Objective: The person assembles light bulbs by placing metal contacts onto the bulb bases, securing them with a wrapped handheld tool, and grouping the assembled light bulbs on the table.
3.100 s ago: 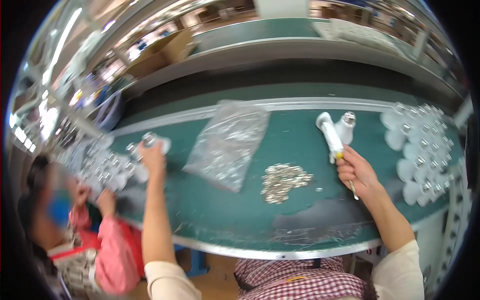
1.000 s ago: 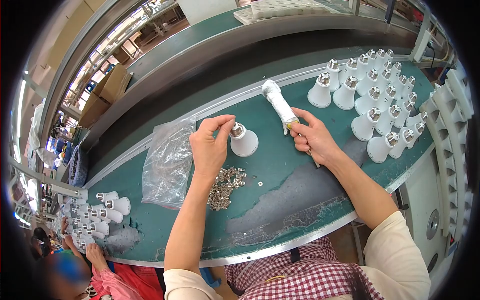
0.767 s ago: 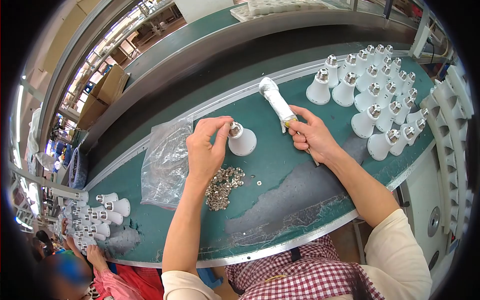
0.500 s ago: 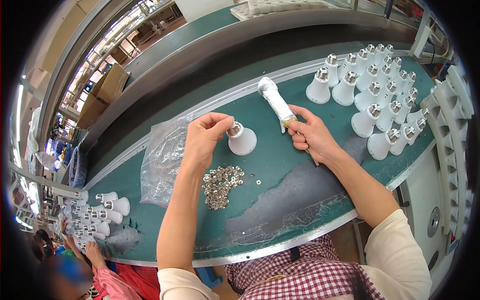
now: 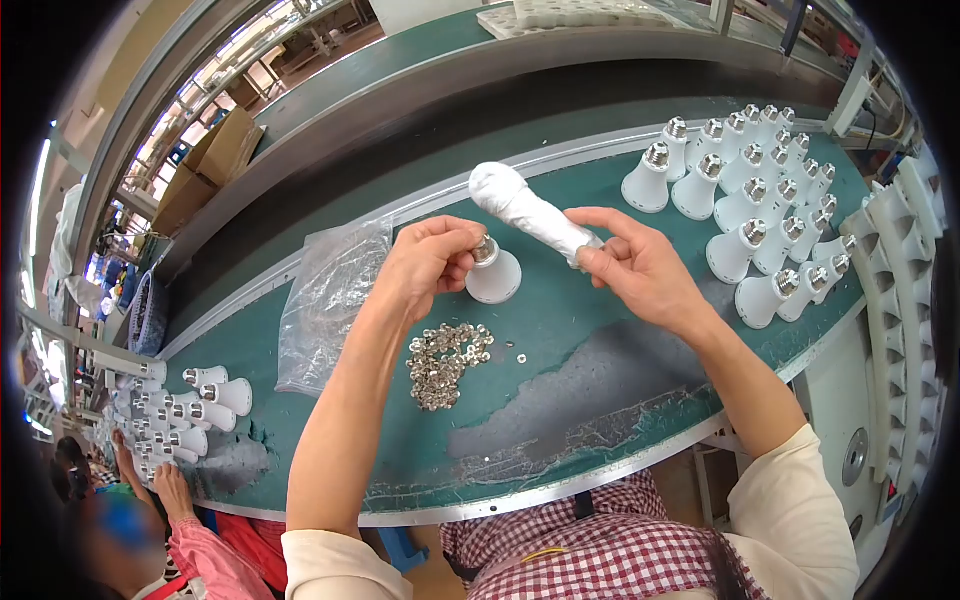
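Observation:
A white bulb [image 5: 495, 279] stands cap up on the green table, and my left hand [image 5: 432, 258] pinches at its metal cap. Whether a small piece is between those fingertips is hidden. My right hand [image 5: 640, 262] is closed round the narrow end of a white-wrapped tool [image 5: 530, 214], whose thick end is raised to the upper left, above the bulb's right side. Below the bulb lies a pile of small metal pieces [image 5: 445, 368], with a few loose ones to its right. A clear plastic bag [image 5: 335, 300] lies left of the pile, partly behind my left forearm.
Several upright bulbs [image 5: 733, 256] stand at the right, beside stacked white trays [image 5: 888, 290]. More bulbs [image 5: 232, 396] lie at the far left, near a co-worker's hand [image 5: 172, 488]. A metal-edged ledge runs behind the table; a cardboard box [image 5: 225, 148] is at the upper left.
My right hand has lifted the wrapped tool and tilted it left, toward the bulb. My left hand stays at the bulb's cap, its fingers now more curled. The view has shifted slightly.

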Motion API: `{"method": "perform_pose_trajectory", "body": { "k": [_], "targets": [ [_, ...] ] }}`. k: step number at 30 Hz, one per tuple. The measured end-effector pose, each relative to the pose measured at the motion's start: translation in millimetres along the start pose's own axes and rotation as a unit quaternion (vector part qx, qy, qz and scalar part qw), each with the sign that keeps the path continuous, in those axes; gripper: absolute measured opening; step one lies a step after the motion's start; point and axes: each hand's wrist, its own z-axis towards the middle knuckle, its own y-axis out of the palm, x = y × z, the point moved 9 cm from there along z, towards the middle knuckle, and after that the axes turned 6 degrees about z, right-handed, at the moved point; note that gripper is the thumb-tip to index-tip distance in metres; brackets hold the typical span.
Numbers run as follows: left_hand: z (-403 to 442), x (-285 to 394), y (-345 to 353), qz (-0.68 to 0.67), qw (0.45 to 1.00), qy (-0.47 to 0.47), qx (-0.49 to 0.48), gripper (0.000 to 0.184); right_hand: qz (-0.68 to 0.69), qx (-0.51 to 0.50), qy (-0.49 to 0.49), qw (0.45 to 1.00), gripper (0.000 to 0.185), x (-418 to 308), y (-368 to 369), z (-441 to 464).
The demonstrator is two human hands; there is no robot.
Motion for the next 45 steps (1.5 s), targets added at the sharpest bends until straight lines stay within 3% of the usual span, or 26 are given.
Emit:
{"method": "perform_pose_trajectory", "body": {
  "k": [4, 9, 12, 16, 18, 22, 25, 27, 28, 29, 31, 32, 34, 35, 37, 39, 41, 43, 45],
  "targets": [
    [-15, -2, -2, -0.089, 0.995, 0.032, 0.013, 0.028, -0.175, 0.001, -0.077, 0.982, 0.035, -39, 4, -4],
    [-44, -16, -23, -0.079, 0.99, 0.086, 0.078, 0.031, -0.159, 0.047, -0.214, 0.963, 0.034, -79, 9, -13],
    [-58, -24, -22, -0.041, 0.992, 0.088, 0.074, 0.029, -0.362, -0.029, -0.208, 0.908, 0.033, -68, 27, -12],
    [-81, -25, -36, -0.038, 0.987, 0.114, 0.102, 0.028, -0.347, -0.012, -0.238, 0.907, 0.033, -87, 26, -16],
    [-91, -35, -47, -0.05, 0.987, 0.097, 0.119, 0.026, -0.21, 0.047, -0.244, 0.946, 0.033, -98, 16, -22],
    [-108, -43, -63, -0.05, 0.985, 0.104, 0.127, 0.025, -0.32, -0.017, -0.228, 0.919, 0.035, -66, 27, -19],
    [-132, -55, -89, -0.082, 0.974, 0.121, 0.173, 0.024, -0.249, -0.034, -0.166, 0.953, 0.036, -74, 21, -19],
    [-154, -71, -129, -0.081, 0.948, 0.133, 0.278, 0.025, -0.023, -0.02, -0.04, 0.999, 0.035, -61, 20, -20],
    [-163, -82, -152, -0.064, 0.931, 0.152, 0.325, 0.031, 0.073, -0.06, 0.05, 0.994, 0.035, -47, 34, -23],
    [-171, -93, -170, -0.052, 0.921, 0.146, 0.357, 0.031, 0.089, -0.09, 0.043, 0.991, 0.035, -43, 50, -24],
    [-205, -110, -216, -0.04, 0.857, 0.159, 0.488, 0.041, 0.308, -0.155, 0.269, 0.899, 0.039, 0, 94, -36],
    [-220, -121, -236, -0.014, 0.825, 0.135, 0.549, 0.045, 0.313, -0.189, 0.268, 0.891, 0.039, 6, 109, -34],
    [-244, -142, -277, 0.041, 0.764, 0.089, 0.638, 0.051, 0.416, -0.123, 0.366, 0.823, 0.04, 42, 122, -31],
    [-249, -153, -295, 0.071, 0.738, 0.068, 0.668, 0.053, 0.415, -0.139, 0.366, 0.821, 0.04, 51, 126, -27],
    [-251, -166, -331, 0.133, 0.707, 0.046, 0.693, 0.06, 0.477, -0.058, 0.37, 0.795, 0.038, 69, 113, -16],
    [-261, -158, -348, 0.263, 0.584, 0.027, 0.767, 0.067, 0.487, -0.018, 0.354, 0.798, 0.037, 74, 99, -13],
    [-265, -153, -346, 0.201, 0.593, 0.012, 0.78, 0.07, 0.495, 0.032, 0.336, 0.801, 0.036, 85, 75, -13],
    [-255, -161, -355, 0.166, 0.655, -0.032, 0.737, 0.055, 0.522, 0.087, 0.297, 0.795, 0.036, 95, 44, -10],
    [-255, -154, -354, 0.209, 0.642, -0.006, 0.738, 0.048, 0.532, 0.113, 0.277, 0.792, 0.031, 105, 17, -9]
  ]
}}
